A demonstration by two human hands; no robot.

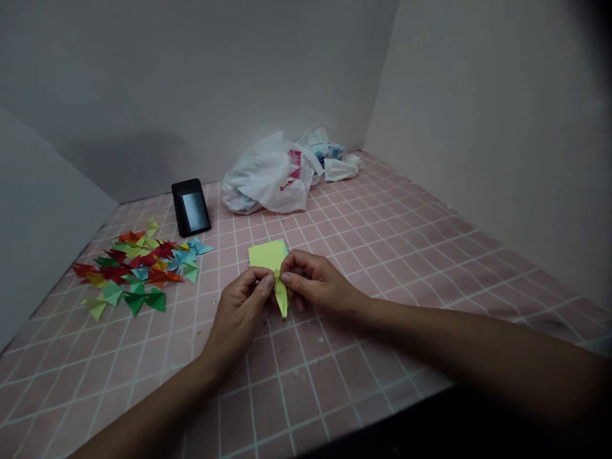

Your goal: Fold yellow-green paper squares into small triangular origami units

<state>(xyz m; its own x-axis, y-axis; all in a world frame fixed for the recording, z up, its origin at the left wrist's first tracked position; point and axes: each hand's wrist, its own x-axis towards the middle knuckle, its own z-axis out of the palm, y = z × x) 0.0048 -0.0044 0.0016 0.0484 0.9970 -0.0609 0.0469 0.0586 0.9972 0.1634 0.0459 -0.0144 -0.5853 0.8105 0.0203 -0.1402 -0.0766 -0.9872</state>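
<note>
Honestly the left hand (238,313) and right hand (316,282) are both pinching the yellow-green folded paper (266,256) tight, so one slip could crease it wrong.

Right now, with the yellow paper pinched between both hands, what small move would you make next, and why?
I'd probably press the pinched fold sharper. The left hand and right hand both grip the narrow part of the yellow paper at the fingertips, and the folded paper pieces nearby look crisply creased.
</note>
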